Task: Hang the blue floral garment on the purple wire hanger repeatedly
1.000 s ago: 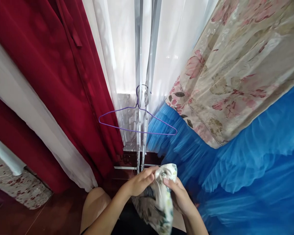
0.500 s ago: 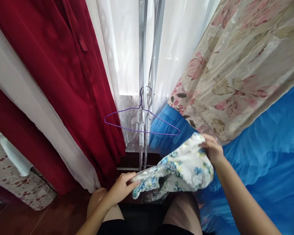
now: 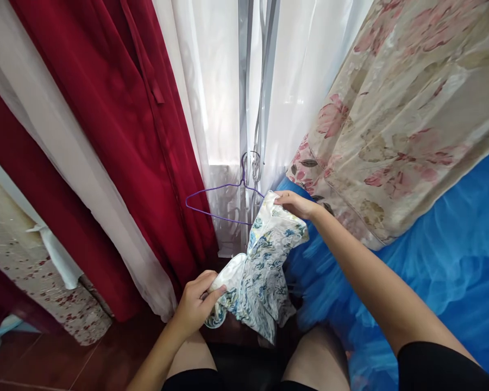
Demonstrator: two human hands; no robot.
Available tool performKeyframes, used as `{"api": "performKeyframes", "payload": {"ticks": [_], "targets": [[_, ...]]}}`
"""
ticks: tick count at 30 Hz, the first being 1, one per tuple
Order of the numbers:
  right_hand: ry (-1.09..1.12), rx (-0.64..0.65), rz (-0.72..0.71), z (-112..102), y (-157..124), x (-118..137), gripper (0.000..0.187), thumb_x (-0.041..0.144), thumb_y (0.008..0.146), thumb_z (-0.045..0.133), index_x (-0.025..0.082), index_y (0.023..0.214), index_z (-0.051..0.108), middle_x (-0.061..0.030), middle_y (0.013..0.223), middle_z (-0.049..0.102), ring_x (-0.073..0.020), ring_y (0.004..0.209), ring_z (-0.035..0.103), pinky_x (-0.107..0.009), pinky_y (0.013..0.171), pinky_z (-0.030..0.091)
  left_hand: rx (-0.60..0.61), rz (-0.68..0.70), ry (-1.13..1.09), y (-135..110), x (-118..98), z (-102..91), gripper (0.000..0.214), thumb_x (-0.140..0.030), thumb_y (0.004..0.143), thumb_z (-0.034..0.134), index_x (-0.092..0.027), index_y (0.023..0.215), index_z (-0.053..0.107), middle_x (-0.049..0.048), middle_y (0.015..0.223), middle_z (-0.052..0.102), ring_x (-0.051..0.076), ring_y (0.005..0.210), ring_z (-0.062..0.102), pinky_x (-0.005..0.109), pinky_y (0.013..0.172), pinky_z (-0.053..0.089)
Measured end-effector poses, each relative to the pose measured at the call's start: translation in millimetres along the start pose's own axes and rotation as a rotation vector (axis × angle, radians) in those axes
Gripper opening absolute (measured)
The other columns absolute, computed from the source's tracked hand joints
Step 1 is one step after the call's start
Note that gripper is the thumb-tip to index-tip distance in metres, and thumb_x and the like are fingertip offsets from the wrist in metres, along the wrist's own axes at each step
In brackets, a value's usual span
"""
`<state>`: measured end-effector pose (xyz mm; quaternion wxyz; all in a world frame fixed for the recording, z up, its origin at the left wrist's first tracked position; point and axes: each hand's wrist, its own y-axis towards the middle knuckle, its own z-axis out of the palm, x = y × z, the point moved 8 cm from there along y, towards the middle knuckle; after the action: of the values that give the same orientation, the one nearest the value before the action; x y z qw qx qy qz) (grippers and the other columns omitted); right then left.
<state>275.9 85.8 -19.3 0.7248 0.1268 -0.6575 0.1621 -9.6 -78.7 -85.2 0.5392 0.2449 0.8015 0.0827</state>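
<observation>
Between my hands hangs a small white garment [image 3: 264,266] with a blue and yellow floral print, its lower part loose above my knees. My left hand [image 3: 199,301] is closed on its lower left edge, thumb on top. At its upper right, my right hand [image 3: 295,203] pinches the top edge, with the fingers partly behind the cloth. Just behind the garment a purple wire hanger [image 3: 215,188] hangs by its hook from a strap; the cloth covers the hanger's right end.
Red cloth [image 3: 163,179] and white drapes hang to the left. A beige floral dress [image 3: 395,125] and blue tulle [image 3: 444,255] fill the right side. White sheer curtain [image 3: 220,92] hangs behind the grey straps [image 3: 243,70]. Below is a reddish tiled floor [image 3: 61,353].
My right hand has moved up and left, raising its end of the garment in front of the hanger. The cloth now hangs more upright. My left hand keeps its grip, slightly lower left.
</observation>
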Motion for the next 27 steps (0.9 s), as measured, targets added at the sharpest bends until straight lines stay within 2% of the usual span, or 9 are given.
{"api": "performKeyframes", "payload": {"ticks": [6, 9, 11, 13, 16, 19, 23, 25, 27], "targets": [[0.031, -0.013, -0.045, -5, -7, 0, 0.029, 0.030, 0.063, 0.085, 0.017, 0.084, 0.068, 0.0005, 0.067, 0.070, -0.0143, 0.053, 0.060, -0.025, 0.053, 0.043, 0.004, 0.070, 0.219, 32, 47, -58.9, 0.008, -0.031, 0.076, 0.079, -0.026, 0.072, 0.074, 0.0048, 0.080, 0.069, 0.026, 0.082, 0.060, 0.035, 0.085, 0.043], [-0.003, 0.001, -0.034, -8, -6, 2, 0.032, 0.030, 0.061, 0.086, 0.016, 0.085, 0.070, -0.0033, 0.075, 0.073, -0.0170, 0.060, 0.064, -0.026, 0.058, 0.046, -0.022, -0.062, 0.300, 66, 83, -90.2, 0.005, -0.031, 0.074, 0.077, -0.027, 0.075, 0.075, 0.0029, 0.081, 0.068, 0.026, 0.085, 0.058, 0.035, 0.089, 0.041], [-0.025, 0.006, -0.035, -9, -6, 4, 0.030, 0.029, 0.062, 0.086, 0.015, 0.083, 0.070, -0.0041, 0.075, 0.074, -0.0176, 0.062, 0.065, -0.027, 0.061, 0.047, -0.027, -0.139, 0.252, 93, 94, -105.7, 0.003, -0.028, 0.073, 0.075, -0.026, 0.075, 0.074, 0.0020, 0.075, 0.066, 0.025, 0.083, 0.055, 0.033, 0.087, 0.040], [-0.040, 0.001, -0.038, -9, -5, 5, 0.027, 0.029, 0.062, 0.085, 0.015, 0.082, 0.071, -0.0041, 0.075, 0.074, -0.0179, 0.063, 0.066, -0.027, 0.063, 0.048, -0.098, -0.166, 0.148, 121, 91, -120.6, 0.004, -0.022, 0.072, 0.073, -0.025, 0.070, 0.071, 0.0017, 0.069, 0.063, 0.025, 0.078, 0.050, 0.031, 0.084, 0.040], [-0.034, -0.012, -0.042, -8, -5, 6, 0.027, 0.027, 0.060, 0.085, 0.015, 0.080, 0.072, -0.0038, 0.074, 0.074, -0.0175, 0.064, 0.066, -0.027, 0.064, 0.049, -0.285, -0.099, 0.053, 157, 66, -137.9, 0.011, -0.012, 0.076, 0.066, -0.022, 0.071, 0.068, 0.0033, 0.077, 0.067, 0.023, 0.081, 0.052, 0.028, 0.083, 0.039], [0.015, -0.016, -0.010, -3, -9, 3, 0.029, 0.028, 0.058, 0.085, 0.015, 0.081, 0.072, -0.0034, 0.075, 0.075, -0.0190, 0.066, 0.068, -0.028, 0.066, 0.051, -0.356, 0.030, 0.000, 180, 38, -133.8, 0.012, -0.013, 0.083, 0.059, -0.019, 0.088, 0.069, 0.0042, 0.093, 0.069, 0.019, 0.085, 0.057, 0.024, 0.080, 0.041], [0.045, -0.028, 0.087, -2, -25, -9, 0.032, 0.038, 0.067, 0.085, 0.017, 0.090, 0.074, -0.0063, 0.085, 0.078, -0.0231, 0.075, 0.072, -0.032, 0.073, 0.056, -0.369, 0.064, -0.079, 192, 28, -121.2, 0.034, -0.027, 0.073, 0.078, -0.020, 0.104, 0.064, 0.0018, 0.098, 0.062, 0.013, 0.074, 0.056, 0.021, 0.067, 0.043], [0.032, -0.104, 0.083, -13, -38, -18, 0.032, 0.044, 0.074, 0.082, 0.019, 0.093, 0.075, -0.0060, 0.090, 0.078, -0.0223, 0.078, 0.072, -0.031, 0.072, 0.056, -0.397, 0.038, -0.020, 189, 30, -122.1, 0.038, -0.035, 0.068, 0.084, -0.019, 0.096, 0.063, -0.0006, 0.089, 0.057, 0.012, 0.067, 0.051, 0.020, 0.060, 0.040], [-0.008, -0.214, 0.023, -28, -54, -26, 0.031, 0.047, 0.076, 0.081, 0.020, 0.090, 0.075, -0.0041, 0.089, 0.077, -0.0201, 0.078, 0.071, -0.028, 0.070, 0.054, -0.384, 0.029, 0.044, 183, 29, -122.3, 0.031, -0.043, 0.077, 0.078, -0.018, 0.080, 0.061, -0.0024, 0.073, 0.052, 0.011, 0.060, 0.045, 0.020, 0.055, 0.034]]}}
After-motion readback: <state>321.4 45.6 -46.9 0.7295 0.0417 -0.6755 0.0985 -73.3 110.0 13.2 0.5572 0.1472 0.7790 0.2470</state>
